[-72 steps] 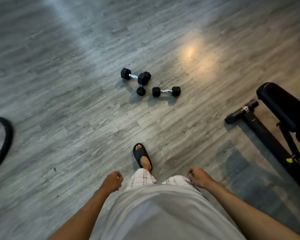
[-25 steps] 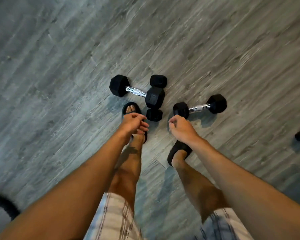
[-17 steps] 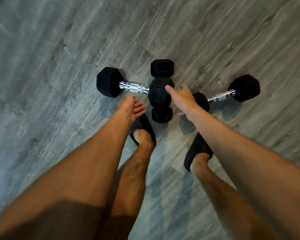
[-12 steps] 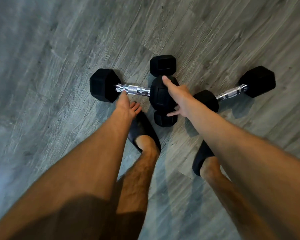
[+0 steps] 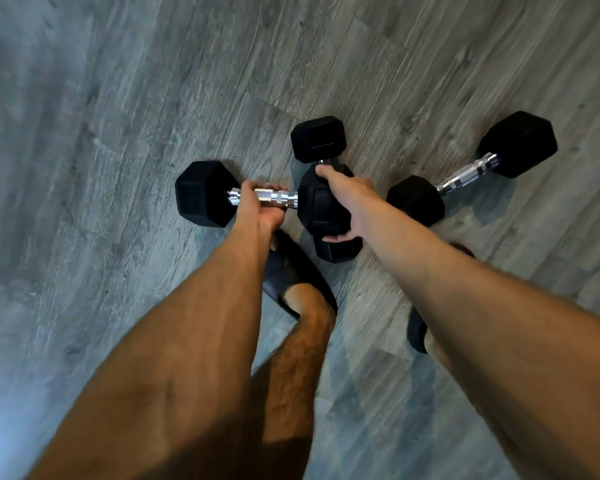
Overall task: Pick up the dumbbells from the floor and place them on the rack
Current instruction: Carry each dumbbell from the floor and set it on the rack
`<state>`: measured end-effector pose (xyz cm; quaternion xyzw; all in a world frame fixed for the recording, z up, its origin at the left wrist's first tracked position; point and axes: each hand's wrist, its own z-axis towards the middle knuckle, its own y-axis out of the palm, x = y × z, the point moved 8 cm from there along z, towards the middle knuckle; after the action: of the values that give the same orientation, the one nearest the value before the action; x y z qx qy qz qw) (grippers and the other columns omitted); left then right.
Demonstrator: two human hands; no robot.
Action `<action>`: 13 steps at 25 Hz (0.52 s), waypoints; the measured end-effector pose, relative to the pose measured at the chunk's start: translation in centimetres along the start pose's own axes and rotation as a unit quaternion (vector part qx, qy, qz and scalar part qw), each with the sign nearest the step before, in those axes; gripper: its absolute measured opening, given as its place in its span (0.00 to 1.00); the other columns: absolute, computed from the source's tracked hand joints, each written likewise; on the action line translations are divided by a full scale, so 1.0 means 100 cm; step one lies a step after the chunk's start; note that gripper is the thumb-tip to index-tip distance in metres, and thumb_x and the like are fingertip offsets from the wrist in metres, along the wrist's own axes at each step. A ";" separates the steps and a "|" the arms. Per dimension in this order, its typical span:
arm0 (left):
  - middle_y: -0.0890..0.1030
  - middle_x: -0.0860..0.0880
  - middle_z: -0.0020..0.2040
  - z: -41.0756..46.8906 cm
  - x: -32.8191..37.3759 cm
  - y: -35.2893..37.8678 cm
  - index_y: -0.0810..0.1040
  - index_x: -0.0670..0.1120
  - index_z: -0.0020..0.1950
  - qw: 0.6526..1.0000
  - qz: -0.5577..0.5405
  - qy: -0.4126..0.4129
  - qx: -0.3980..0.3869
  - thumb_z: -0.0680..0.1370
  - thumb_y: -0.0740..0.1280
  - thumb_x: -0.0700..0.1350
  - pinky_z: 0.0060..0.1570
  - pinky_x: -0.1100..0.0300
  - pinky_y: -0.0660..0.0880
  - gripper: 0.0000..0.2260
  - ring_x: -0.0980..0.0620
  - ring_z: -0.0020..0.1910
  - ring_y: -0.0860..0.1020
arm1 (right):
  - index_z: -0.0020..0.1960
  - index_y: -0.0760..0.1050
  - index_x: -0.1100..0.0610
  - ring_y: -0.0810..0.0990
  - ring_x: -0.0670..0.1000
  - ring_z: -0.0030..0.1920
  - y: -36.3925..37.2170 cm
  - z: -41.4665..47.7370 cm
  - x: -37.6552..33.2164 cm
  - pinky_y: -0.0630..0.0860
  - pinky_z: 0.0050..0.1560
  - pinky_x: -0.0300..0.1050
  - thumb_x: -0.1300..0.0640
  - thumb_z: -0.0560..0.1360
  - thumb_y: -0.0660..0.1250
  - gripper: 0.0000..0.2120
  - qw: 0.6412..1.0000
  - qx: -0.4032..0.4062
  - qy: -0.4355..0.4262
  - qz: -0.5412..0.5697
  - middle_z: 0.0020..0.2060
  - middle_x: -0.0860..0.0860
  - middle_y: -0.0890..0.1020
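Note:
Three black hex dumbbells with chrome handles lie on the grey wood floor. My left hand (image 5: 260,207) grips the handle of the left dumbbell (image 5: 205,194), which lies crosswise. The middle dumbbell (image 5: 317,138) lies lengthwise, tucked against the left one's inner head. My right hand (image 5: 347,199) reaches over that head, fingers curled down round the middle dumbbell's handle, which is mostly hidden under the hand. The right dumbbell (image 5: 465,174) lies untouched on a diagonal beside my right forearm. No rack is in view.
I am bent low over the floor. My left foot in a black sandal (image 5: 291,275) stands just behind the middle dumbbell, and my right sandal (image 5: 418,332) shows under my right forearm. Bare plank floor (image 5: 118,133) surrounds the weights.
I walked up to the dumbbells and bent down. My left hand went from touching the left handle to gripping it, and my right hand came down over the middle dumbbell.

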<state>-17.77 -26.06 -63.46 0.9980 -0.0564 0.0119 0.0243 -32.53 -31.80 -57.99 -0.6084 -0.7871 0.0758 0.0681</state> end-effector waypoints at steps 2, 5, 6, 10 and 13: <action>0.70 0.46 0.36 -0.008 0.000 -0.008 0.67 0.44 0.35 0.999 0.039 -0.006 0.007 0.78 0.60 0.40 0.52 0.55 0.72 0.11 0.49 0.35 0.70 | 0.65 0.63 0.51 0.79 0.67 0.51 0.000 -0.010 0.017 0.79 0.36 0.69 0.36 0.60 0.74 0.40 1.000 0.006 0.025 0.016 0.58 0.59 0.75; 0.71 0.44 0.33 -0.039 -0.009 -0.017 0.66 0.43 0.35 0.996 0.080 -0.026 0.019 0.77 0.60 0.39 0.56 0.55 0.73 0.11 0.48 0.36 0.70 | 0.63 0.59 0.48 0.76 0.66 0.54 -0.011 -0.043 0.043 0.80 0.36 0.67 0.35 0.63 0.73 0.37 0.998 0.016 0.040 0.036 0.59 0.58 0.70; 0.71 0.44 0.29 -0.054 -0.012 -0.020 0.66 0.44 0.35 0.996 0.085 -0.026 0.020 0.77 0.60 0.39 0.53 0.56 0.75 0.11 0.49 0.35 0.70 | 0.63 0.59 0.48 0.76 0.65 0.53 -0.018 -0.058 0.050 0.81 0.37 0.65 0.36 0.65 0.73 0.36 0.998 0.014 0.047 0.043 0.58 0.58 0.71; 0.69 0.47 0.22 -0.126 -0.028 -0.026 0.64 0.44 0.32 0.996 0.084 -0.032 0.008 0.76 0.57 0.38 0.38 0.57 0.70 0.12 0.51 0.30 0.67 | 0.65 0.65 0.52 0.80 0.62 0.49 -0.043 -0.132 0.080 0.82 0.37 0.57 0.35 0.66 0.72 0.35 0.990 -0.044 0.098 0.087 0.55 0.59 0.78; 0.68 0.48 0.23 -0.203 -0.037 -0.027 0.64 0.45 0.32 0.991 0.129 -0.034 -0.009 0.77 0.56 0.39 0.39 0.58 0.70 0.13 0.52 0.29 0.66 | 0.64 0.70 0.52 0.82 0.61 0.50 -0.069 -0.208 0.096 0.82 0.43 0.59 0.34 0.62 0.73 0.37 0.986 -0.057 0.103 0.115 0.54 0.59 0.82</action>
<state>-21.59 -21.93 -43.45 0.9820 -0.1854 -0.0198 0.0294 -37.30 -23.44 -36.11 -0.7020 -0.7040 -0.0253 0.1049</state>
